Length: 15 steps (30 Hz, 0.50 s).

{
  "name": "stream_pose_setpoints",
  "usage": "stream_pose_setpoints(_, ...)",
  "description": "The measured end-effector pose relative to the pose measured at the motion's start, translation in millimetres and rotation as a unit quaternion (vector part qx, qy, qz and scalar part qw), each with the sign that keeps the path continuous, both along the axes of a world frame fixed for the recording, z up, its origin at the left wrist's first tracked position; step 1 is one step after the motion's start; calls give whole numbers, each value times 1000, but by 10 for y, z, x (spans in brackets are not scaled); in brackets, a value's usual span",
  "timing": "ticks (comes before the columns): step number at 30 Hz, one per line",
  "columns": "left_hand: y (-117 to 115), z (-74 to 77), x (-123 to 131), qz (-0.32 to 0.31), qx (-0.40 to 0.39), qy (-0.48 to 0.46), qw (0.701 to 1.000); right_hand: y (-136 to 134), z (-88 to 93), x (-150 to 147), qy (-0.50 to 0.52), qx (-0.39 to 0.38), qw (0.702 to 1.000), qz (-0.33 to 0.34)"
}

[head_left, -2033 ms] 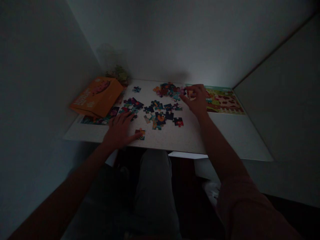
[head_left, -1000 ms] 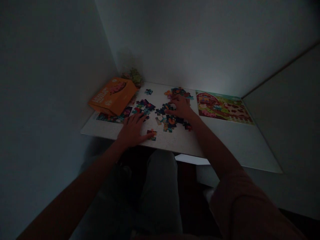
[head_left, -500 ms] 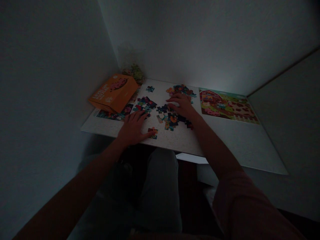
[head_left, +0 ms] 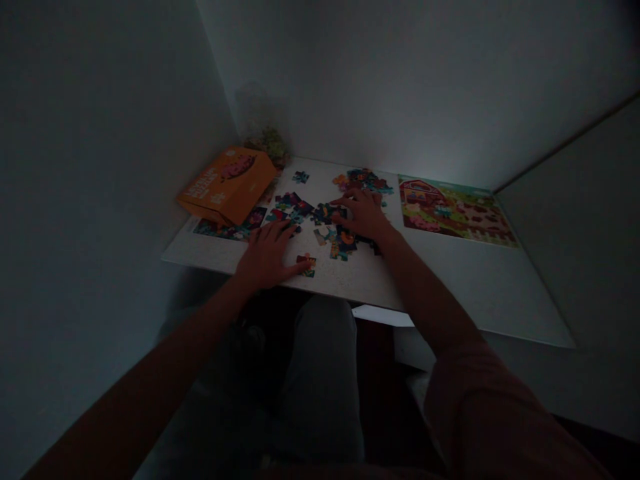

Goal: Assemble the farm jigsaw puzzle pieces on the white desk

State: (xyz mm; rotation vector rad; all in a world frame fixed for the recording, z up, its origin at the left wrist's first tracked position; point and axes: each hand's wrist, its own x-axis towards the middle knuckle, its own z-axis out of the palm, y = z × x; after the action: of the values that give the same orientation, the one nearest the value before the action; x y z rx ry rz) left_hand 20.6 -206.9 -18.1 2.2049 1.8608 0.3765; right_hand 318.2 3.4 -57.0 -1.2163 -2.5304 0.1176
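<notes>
My left hand (head_left: 265,257) lies flat near the table's front edge, fingers spread. Its thumb rests on a loose jigsaw piece (head_left: 309,271), and its fingertips reach the lower side of a dark group of pieces (head_left: 293,205). My right hand (head_left: 367,215) is bent over the middle of the table. Its thumb and index finger are on either side of a dark jigsaw piece (head_left: 325,213), seemingly holding its edges. Just below are joined pieces with an orange figure (head_left: 345,238), partly covered by this hand. A pile of pieces (head_left: 370,180) lies beyond it.
An orange puzzle box (head_left: 230,183) sits at the left on a printed picture sheet (head_left: 225,231). Behind it stands a clear bag of pieces (head_left: 270,140) against the wall. A single piece (head_left: 301,177) lies farther back. A farm picture (head_left: 455,210) lies on the table (head_left: 475,280) at right.
My right hand has shifted slightly, its thumb lower and farther left; the dark pieces by its fingertips have moved a little away from me. My left hand stays put.
</notes>
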Motion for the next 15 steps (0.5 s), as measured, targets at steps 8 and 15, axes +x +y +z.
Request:
stream_pose_setpoints(8,-13,26,7,0,0,0,1000,183,-61,296,20,-57,998,19)
stream_pose_setpoints(15,34,-44,-38,10,-2,-13,1000,177,-65,201,13,-61,997,37)
